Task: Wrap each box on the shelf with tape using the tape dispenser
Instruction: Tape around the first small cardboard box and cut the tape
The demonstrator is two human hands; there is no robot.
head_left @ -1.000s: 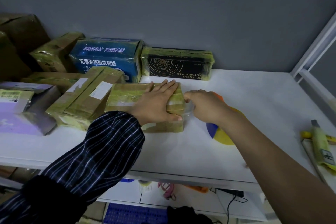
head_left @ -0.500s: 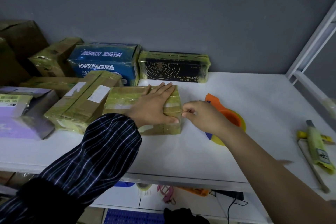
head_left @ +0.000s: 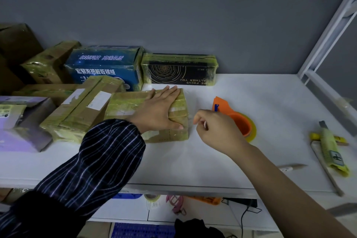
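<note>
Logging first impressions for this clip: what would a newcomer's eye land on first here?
A left hand lies flat on a tape-wrapped cardboard box at centre. Right of it, the right hand hovers with fingers pinched together, an orange tape dispenser lying just behind. Taped boxes crowd the left side.

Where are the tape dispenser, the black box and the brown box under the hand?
tape dispenser point(head_left: 222, 104): head view, on its orange handle.
black box point(head_left: 170, 71): head view, on its front face.
brown box point(head_left: 125, 105): head view, on its taped top.
</note>
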